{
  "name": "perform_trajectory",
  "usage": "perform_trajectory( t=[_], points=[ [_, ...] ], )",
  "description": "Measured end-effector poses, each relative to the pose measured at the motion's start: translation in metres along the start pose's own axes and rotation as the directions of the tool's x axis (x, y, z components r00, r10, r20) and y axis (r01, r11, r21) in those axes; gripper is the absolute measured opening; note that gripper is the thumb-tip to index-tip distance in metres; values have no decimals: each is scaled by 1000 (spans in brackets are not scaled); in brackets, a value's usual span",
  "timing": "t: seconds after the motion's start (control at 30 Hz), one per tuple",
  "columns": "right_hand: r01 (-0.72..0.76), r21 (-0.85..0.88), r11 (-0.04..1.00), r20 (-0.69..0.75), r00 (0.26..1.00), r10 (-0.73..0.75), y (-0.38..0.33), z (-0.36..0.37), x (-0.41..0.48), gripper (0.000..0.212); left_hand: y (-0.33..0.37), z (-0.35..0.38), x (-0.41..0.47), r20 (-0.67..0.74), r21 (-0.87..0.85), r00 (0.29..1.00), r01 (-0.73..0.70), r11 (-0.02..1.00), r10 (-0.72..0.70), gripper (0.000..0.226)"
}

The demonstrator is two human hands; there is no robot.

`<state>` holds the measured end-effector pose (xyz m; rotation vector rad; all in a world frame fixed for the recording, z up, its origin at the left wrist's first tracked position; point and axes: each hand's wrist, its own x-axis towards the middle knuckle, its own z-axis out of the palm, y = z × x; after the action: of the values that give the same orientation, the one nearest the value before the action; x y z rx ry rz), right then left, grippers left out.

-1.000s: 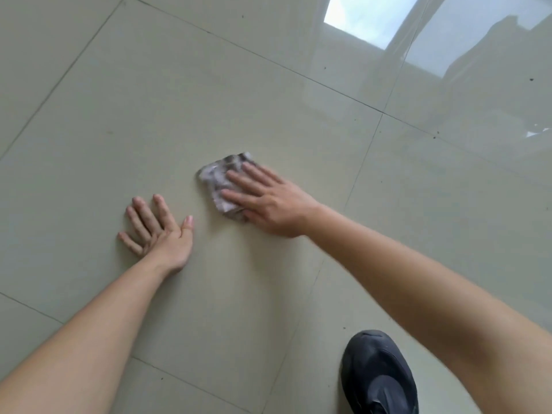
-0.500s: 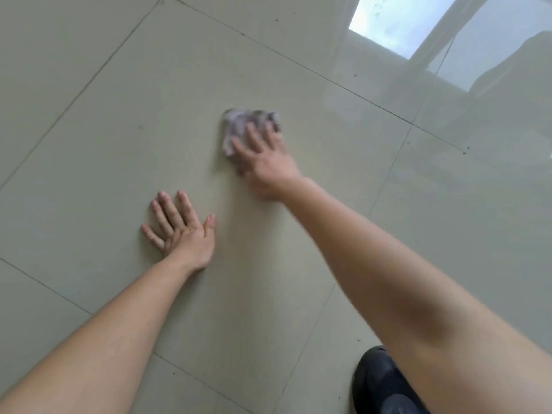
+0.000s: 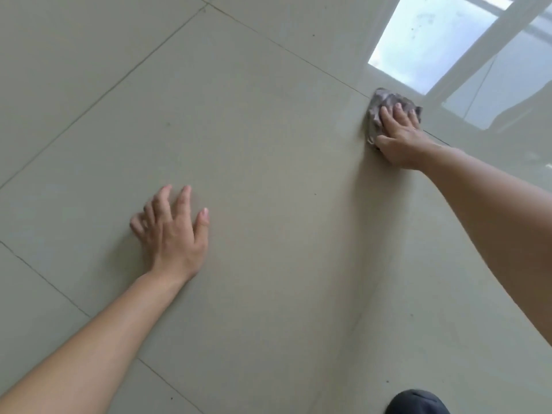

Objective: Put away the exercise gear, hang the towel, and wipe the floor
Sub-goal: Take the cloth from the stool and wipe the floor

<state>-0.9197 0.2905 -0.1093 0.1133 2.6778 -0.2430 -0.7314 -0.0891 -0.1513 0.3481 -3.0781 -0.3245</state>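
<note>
A crumpled grey cloth (image 3: 385,102) lies on the glossy beige tiled floor (image 3: 268,144), far to the right near a grout line. My right hand (image 3: 398,135) presses flat on the cloth with straight fingers, arm stretched out. My left hand (image 3: 173,231) rests on the floor to the left with fingers spread, holding nothing. Much of the cloth is hidden under my right hand.
A bright window reflection (image 3: 430,43) shines on the tiles at the top right. The toe of a dark shoe (image 3: 416,403) shows at the bottom edge. Grout lines cross the floor diagonally.
My right hand has slid the cloth away from me and to the right across the tile. My left hand stays planted on the floor; the view has shifted.
</note>
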Motion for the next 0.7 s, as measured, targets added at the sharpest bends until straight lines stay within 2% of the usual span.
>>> perform_trajectory(
  t=[0.07,0.13,0.2,0.37,0.43,0.5,0.57,0.6,0.63,0.67,0.7],
  points=[
    [-39,41,998,-44,998,41,-13,1,18,67,-36,-6,26,-77,31,994,80,996,-77,69],
    [-25,59,998,-104,994,31,-37,10,33,66,-71,-9,55,-21,67,979,202,977,-201,75],
    [68,27,997,-142,988,-64,-81,26,37,63,-96,-6,70,36,115,965,253,961,-258,81],
    [397,-93,913,-162,899,-407,-212,73,19,59,-104,7,68,4,98,971,239,966,-241,77],
    [554,-147,820,-120,813,-570,-253,94,-1,57,-106,7,66,9,110,970,242,964,-244,76],
    [735,-161,659,-6,667,-745,-277,110,-22,57,-107,6,63,7,108,968,248,963,-250,76],
    [837,-176,518,111,540,-835,-270,108,-25,60,-106,4,62,5,109,967,253,961,-255,75],
    [851,-189,491,124,516,-847,-258,99,-15,62,-105,4,62,1,108,967,252,962,-254,75],
    [832,-197,519,99,543,-834,-242,86,1,64,-104,2,64,-5,107,968,250,962,-250,75],
    [779,-195,595,44,613,-789,-223,71,21,65,-103,1,65,-11,109,969,248,963,-248,75],
    [683,-186,706,-13,717,-697,-202,52,42,65,-103,1,65,-15,110,969,246,963,-246,74]
  ],
)
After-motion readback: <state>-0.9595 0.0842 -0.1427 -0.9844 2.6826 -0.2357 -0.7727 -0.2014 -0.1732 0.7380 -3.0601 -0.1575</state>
